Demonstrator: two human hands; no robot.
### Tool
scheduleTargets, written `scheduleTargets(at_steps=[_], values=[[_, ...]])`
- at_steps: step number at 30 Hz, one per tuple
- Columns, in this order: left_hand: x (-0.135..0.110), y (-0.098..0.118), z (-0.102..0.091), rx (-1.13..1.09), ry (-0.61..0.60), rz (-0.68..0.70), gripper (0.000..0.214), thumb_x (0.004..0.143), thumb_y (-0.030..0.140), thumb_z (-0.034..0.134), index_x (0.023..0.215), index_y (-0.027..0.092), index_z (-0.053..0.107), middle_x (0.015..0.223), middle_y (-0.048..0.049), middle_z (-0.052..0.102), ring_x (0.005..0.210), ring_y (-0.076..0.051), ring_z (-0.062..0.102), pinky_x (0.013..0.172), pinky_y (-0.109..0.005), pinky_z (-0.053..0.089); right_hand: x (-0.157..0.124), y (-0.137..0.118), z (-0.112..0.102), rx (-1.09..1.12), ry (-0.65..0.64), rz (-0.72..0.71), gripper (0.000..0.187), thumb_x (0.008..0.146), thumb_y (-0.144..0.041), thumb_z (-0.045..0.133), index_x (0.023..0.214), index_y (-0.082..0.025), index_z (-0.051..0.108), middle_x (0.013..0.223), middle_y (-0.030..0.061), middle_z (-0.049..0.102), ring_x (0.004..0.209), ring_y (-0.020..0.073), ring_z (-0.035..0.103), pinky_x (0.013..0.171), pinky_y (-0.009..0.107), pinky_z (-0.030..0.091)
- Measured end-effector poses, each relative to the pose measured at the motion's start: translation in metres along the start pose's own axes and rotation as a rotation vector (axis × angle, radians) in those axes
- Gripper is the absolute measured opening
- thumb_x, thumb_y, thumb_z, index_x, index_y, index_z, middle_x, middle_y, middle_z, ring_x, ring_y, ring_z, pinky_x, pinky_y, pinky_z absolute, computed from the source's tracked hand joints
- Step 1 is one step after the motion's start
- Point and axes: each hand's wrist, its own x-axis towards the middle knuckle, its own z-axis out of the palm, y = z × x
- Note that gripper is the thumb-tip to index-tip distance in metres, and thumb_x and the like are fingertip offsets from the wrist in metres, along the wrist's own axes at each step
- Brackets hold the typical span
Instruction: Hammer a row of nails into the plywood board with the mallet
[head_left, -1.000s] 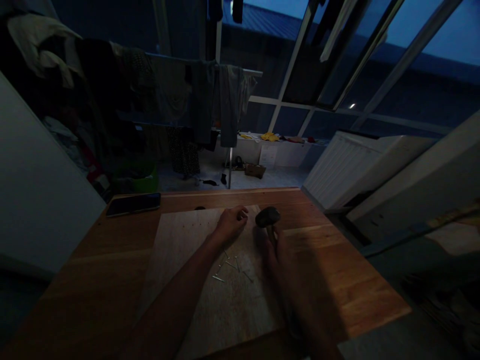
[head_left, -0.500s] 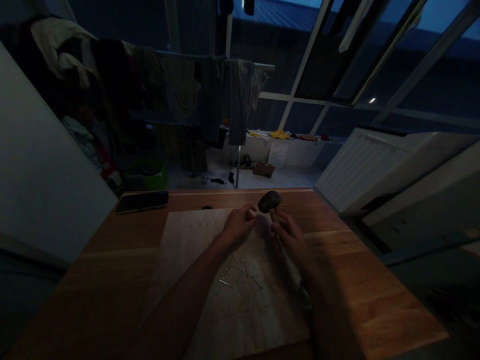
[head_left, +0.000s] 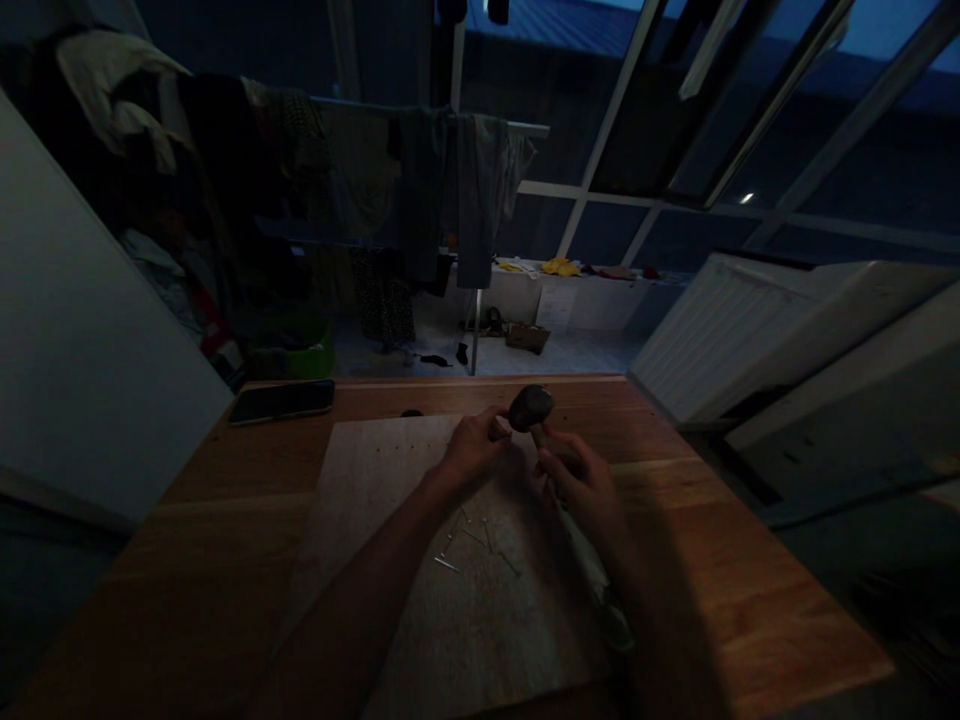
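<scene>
My right hand (head_left: 581, 475) is wrapped round the handle of a hammer (head_left: 531, 408), close below its dark head. The pale lower handle runs back along my right forearm. At the far part of a light wooden board (head_left: 465, 630), my left hand (head_left: 477, 442) has its fingers pinched together, just left of the hammer head. What those fingers hold, if anything, is too dark and small to make out. Several loose nails (head_left: 474, 540) lie on the board between my forearms. A row of small dark spots (head_left: 397, 449) marks the board's far left part.
The board lies on a wooden table (head_left: 750, 560). A phone (head_left: 281, 401) rests at the table's far left corner, and a small dark round thing (head_left: 412, 413) sits behind the board. Beyond stand a laundry rack with hanging clothes (head_left: 476, 200) and a green tub (head_left: 319, 350).
The hammer head has come slightly left and down, nearer to my left hand's fingers. My left hand has stayed almost in place. The nails lie as before.
</scene>
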Motion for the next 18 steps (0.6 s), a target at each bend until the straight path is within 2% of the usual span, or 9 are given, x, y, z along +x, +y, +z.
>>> scheduleTargets(at_steps=[6,11,18], values=[[-0.0003,0.0006,-0.0013,0.007,0.006,0.006,0.045,0.075,0.008,0.068,0.118,0.02,0.069,0.08,0.0012,0.076,0.073,-0.016,0.071,0.071,-0.025,0.052,-0.004,0.004,0.0041,-0.195,0.009,-0.053,0.054,0.085,-0.052,0.065,0.124,-0.014,0.065,0.069,0.0028,0.073,0.043,0.0139,0.058,0.043,0.024,0.044],[-0.001,0.0015,-0.0022,-0.001,0.006,0.022,0.047,0.075,0.008,0.067,0.12,0.019,0.069,0.08,0.0005,0.076,0.073,-0.016,0.07,0.072,-0.025,0.053,-0.0041,0.0046,0.0047,-0.211,0.027,-0.072,0.056,0.084,-0.052,0.065,0.124,-0.012,0.066,0.067,0.0034,0.072,0.048,0.016,0.061,0.047,0.025,0.046],[0.0,-0.0005,-0.0005,-0.013,0.01,0.011,0.047,0.076,0.007,0.066,0.121,0.02,0.069,0.078,0.001,0.075,0.071,-0.015,0.069,0.069,-0.024,0.051,-0.0047,0.0016,0.0065,-0.173,0.028,-0.032,0.06,0.082,-0.055,0.064,0.125,-0.012,0.064,0.068,0.0033,0.072,0.041,0.0145,0.056,0.041,0.025,0.041]])
